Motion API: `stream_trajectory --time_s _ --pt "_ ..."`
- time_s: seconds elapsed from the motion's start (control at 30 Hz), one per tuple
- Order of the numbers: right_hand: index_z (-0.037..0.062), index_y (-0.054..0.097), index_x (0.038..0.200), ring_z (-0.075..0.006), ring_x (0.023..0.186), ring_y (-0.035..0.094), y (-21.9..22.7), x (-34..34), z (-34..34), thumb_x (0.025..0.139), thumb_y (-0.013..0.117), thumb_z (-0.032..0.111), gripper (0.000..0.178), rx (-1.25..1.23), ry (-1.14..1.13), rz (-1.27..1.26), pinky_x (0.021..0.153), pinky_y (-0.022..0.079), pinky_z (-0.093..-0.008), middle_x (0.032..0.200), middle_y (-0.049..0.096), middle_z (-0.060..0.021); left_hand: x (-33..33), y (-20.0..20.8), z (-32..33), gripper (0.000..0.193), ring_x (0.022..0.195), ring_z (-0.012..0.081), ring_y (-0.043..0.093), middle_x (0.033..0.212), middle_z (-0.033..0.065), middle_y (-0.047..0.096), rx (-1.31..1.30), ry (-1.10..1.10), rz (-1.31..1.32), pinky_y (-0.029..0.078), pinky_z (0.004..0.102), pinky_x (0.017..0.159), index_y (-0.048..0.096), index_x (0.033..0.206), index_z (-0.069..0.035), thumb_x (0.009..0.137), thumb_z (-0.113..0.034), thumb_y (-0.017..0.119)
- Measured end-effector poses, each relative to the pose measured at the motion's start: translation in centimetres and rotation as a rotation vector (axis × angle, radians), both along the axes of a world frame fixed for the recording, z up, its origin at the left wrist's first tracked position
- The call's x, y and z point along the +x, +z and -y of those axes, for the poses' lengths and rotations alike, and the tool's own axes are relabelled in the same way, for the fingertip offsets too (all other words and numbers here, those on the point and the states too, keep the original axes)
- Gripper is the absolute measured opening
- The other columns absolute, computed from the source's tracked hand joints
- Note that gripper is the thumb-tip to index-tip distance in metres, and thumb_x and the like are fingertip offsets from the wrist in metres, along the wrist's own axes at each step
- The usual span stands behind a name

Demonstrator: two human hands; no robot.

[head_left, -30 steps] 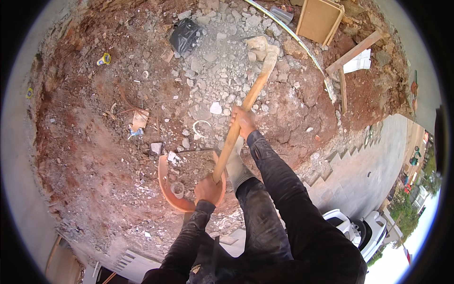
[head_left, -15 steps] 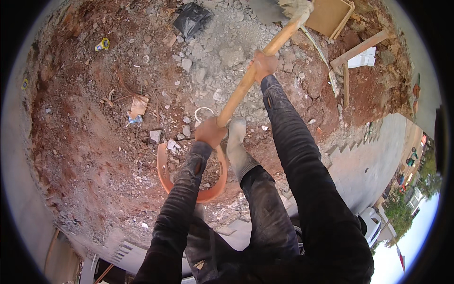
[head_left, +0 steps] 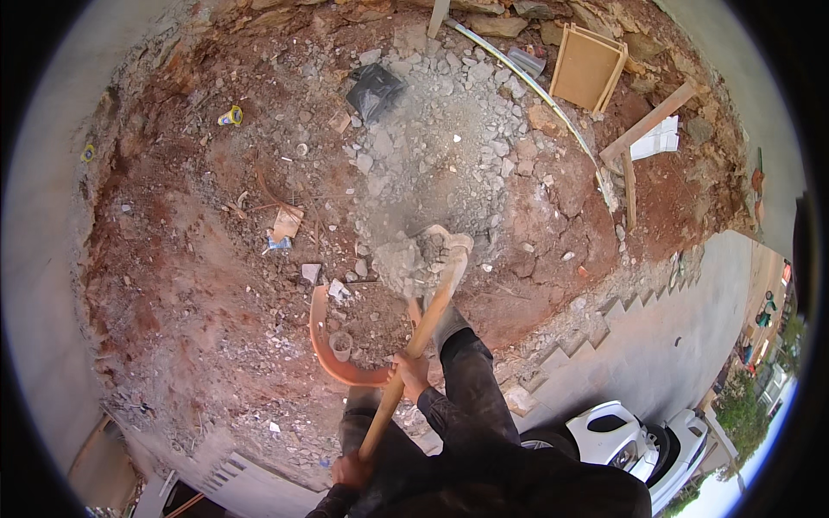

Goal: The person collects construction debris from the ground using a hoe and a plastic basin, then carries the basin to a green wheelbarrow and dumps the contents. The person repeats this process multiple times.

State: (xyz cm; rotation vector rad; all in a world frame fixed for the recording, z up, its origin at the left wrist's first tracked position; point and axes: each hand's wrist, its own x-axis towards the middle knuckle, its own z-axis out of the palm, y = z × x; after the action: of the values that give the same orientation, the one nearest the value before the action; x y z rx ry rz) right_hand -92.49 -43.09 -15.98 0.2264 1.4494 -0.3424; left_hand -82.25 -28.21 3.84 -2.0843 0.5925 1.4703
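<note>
Both my hands grip the long wooden handle of a hoe [head_left: 399, 384]. My left hand [head_left: 352, 472] is closed round its lower end, close to my body. Further up, my right hand [head_left: 412, 373] wraps the shaft. The dusty hoe head lies low among grey rubble [head_left: 380, 186], just ahead of my feet, partly blurred. A curved orange rim [head_left: 324, 337], like that of a tub, sits on the ground left of the handle. Inside its curve is a translucent cup [head_left: 341, 346]. Part of the rim is hidden behind the handle.
A black plastic bag [head_left: 375, 91] lies on the rubble ahead. Beyond to the right are a wooden box-like panel [head_left: 589, 69], a long pale strip [head_left: 518, 71] and crossed planks [head_left: 654, 123]. A stepped paving edge [head_left: 596, 337] and a white vehicle [head_left: 604, 436] are at right.
The hoe head has swung from the far top down toward my feet. Both hands have drawn back toward my body with the handle. The view has shifted, showing more ground ahead.
</note>
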Motion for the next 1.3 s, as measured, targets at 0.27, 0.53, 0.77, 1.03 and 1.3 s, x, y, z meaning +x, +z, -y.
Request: stream_trajectory --time_s 0.27,0.53,0.77,1.03,1.3 --pt "0.0033 0.046 0.078 -0.0158 0.046 0.049 -3.5 5.9 17.4 0.078 0.058 0.003 0.011 -0.315 0.168 0.082 0.042 0.043 -0.0313 0.061 0.048 -0.0053 -1.7 -14.5 8.4 0.028 0.063 0.0400 0.061 0.065 0.0210 0.061 -0.593 0.215 0.231 0.049 0.0486 0.058 0.064 0.084 -0.005 0.076 -0.032 0.065" --pt "-0.0049 0.046 0.103 -0.0309 0.072 0.066 -20.2 18.8 53.9 0.075 0.065 0.018 0.041 -1.239 0.862 -0.576 0.062 0.054 -0.0399 0.087 0.063 -0.0229 3.8 -38.1 44.7 0.019 0.048 0.0184 0.055 0.058 0.0100 0.057 -0.992 0.995 -0.438 0.044 0.0331 0.047 0.060 0.074 0.003 0.072 -0.014 0.068" --pt "-0.0091 0.054 0.101 -0.0333 0.087 0.066 -21.8 14.2 47.2 0.068 0.066 0.024 0.049 -1.119 1.200 -0.873 0.077 0.053 -0.0407 0.091 0.065 -0.0251 -0.5 -34.0 36.8 0.014 0.040 0.0121 0.048 0.054 0.0042 0.053 -0.821 1.245 -0.730 0.039 0.0274 0.037 0.059 0.066 0.003 0.070 -0.009 0.066" --pt "-0.0025 0.051 0.092 -0.0287 0.058 0.064 -15.6 8.0 22.4 0.071 0.068 0.018 0.034 -0.884 1.035 -0.716 0.050 0.052 -0.0391 0.072 0.062 -0.0182 -2.2 -21.3 14.0 0.018 0.042 0.0107 0.049 0.053 0.0035 0.054 -0.587 1.175 -0.592 0.037 0.0304 0.039 0.058 0.068 0.000 0.075 -0.016 0.065" --pt "0.0038 0.043 0.098 -0.0160 0.045 0.052 -0.5 1.7 2.2 0.081 0.056 0.001 0.021 -0.551 0.577 -0.012 0.041 0.044 -0.0287 0.063 0.050 -0.0039 -11.1 -12.4 -3.9 0.033 0.074 0.0332 0.067 0.072 0.0216 0.065 -0.436 0.847 -0.174 0.051 0.0399 0.067 0.066 0.086 0.003 0.071 -0.026 0.069"
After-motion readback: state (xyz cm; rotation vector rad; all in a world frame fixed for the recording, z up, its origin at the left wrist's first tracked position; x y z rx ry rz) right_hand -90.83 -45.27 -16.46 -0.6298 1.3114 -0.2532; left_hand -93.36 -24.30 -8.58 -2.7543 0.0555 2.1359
